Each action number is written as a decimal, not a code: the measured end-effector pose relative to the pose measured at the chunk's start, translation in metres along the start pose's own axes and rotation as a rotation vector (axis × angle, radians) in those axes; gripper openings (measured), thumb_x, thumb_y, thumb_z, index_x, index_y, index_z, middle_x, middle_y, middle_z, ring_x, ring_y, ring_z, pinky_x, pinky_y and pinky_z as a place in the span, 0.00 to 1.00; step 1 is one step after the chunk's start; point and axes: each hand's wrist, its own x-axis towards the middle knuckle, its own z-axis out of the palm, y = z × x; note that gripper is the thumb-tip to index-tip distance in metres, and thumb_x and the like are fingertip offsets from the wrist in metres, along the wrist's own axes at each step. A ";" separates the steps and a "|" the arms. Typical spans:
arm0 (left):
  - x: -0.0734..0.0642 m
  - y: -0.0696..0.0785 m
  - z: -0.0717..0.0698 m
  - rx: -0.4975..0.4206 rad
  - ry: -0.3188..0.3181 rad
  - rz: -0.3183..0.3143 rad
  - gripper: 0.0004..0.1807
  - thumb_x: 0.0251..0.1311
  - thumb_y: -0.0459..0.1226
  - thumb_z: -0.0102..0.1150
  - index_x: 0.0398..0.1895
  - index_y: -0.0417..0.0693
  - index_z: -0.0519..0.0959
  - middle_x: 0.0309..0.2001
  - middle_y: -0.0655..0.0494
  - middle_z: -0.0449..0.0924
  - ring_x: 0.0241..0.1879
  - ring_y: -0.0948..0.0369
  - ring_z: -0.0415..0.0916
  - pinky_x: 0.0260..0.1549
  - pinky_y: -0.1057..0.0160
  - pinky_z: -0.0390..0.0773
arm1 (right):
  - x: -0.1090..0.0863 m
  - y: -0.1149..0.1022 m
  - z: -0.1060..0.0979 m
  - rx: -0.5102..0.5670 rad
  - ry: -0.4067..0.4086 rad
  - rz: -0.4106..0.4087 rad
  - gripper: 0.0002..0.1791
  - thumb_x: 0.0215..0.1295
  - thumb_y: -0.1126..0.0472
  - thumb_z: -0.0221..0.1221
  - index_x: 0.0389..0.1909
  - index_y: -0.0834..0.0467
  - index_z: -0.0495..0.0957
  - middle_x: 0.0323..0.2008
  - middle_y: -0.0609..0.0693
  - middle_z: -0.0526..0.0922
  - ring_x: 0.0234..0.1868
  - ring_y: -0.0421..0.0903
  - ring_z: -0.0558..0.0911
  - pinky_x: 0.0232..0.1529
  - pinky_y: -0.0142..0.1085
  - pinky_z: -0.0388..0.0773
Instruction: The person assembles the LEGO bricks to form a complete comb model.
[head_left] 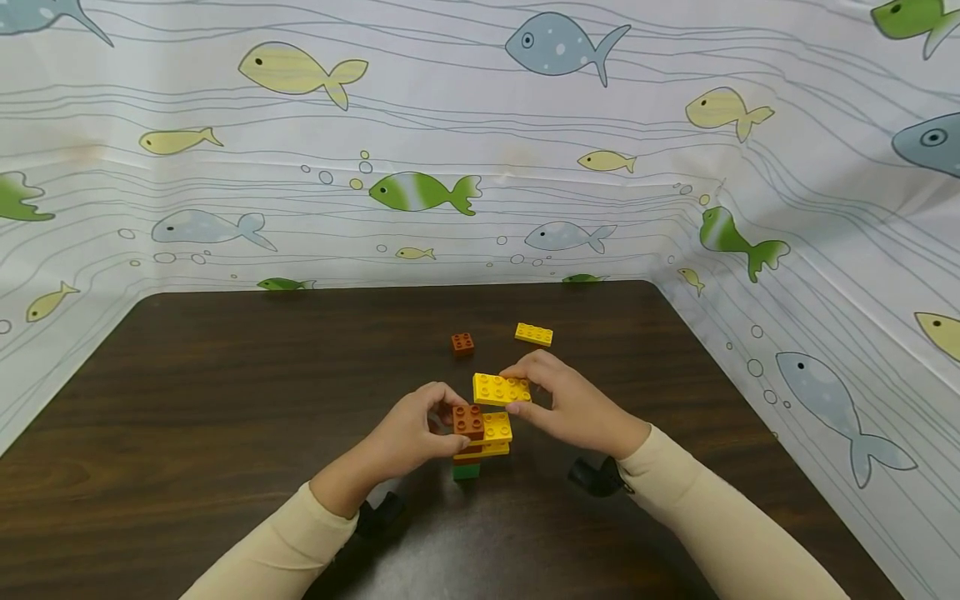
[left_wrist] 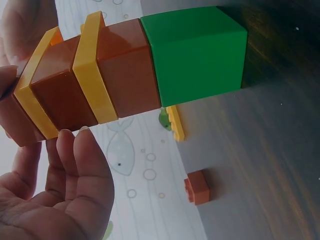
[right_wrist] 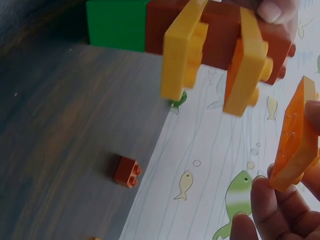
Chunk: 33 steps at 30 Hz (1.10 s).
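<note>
A tower of toy building bricks stands on the table, with a green brick (head_left: 466,472) at its foot. Above that, brown bricks and flat yellow bricks (head_left: 497,427) alternate, the yellow ones jutting out to the right. My left hand (head_left: 405,433) grips the tower near its top, thumb and fingers around the uppermost brown brick (head_left: 468,422). Just right of the tower's top, my right hand (head_left: 573,408) pinches another flat yellow brick (head_left: 492,389) by its right end. In the right wrist view this held brick (right_wrist: 295,135) is apart from the tower.
Beyond the hands, a loose brown brick (head_left: 462,344) and a loose flat yellow brick (head_left: 534,334) lie on the dark wooden table (head_left: 262,375). A white fish-patterned sheet (head_left: 450,108) rises behind the table and along its sides.
</note>
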 end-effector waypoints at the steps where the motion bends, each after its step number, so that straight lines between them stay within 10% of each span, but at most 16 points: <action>1: 0.000 0.000 0.000 -0.001 0.001 -0.002 0.17 0.53 0.32 0.67 0.44 0.38 0.74 0.40 0.51 0.72 0.36 0.57 0.71 0.36 0.64 0.77 | 0.000 -0.001 0.000 0.002 -0.006 -0.006 0.22 0.63 0.59 0.64 0.58 0.56 0.74 0.51 0.47 0.74 0.47 0.42 0.73 0.51 0.40 0.76; 33: 0.000 -0.003 0.001 -0.042 0.005 -0.003 0.17 0.53 0.32 0.66 0.43 0.38 0.72 0.39 0.50 0.72 0.39 0.56 0.71 0.40 0.60 0.77 | 0.006 -0.020 0.006 -0.029 -0.102 -0.067 0.20 0.61 0.59 0.65 0.54 0.57 0.79 0.44 0.44 0.73 0.43 0.41 0.72 0.47 0.38 0.77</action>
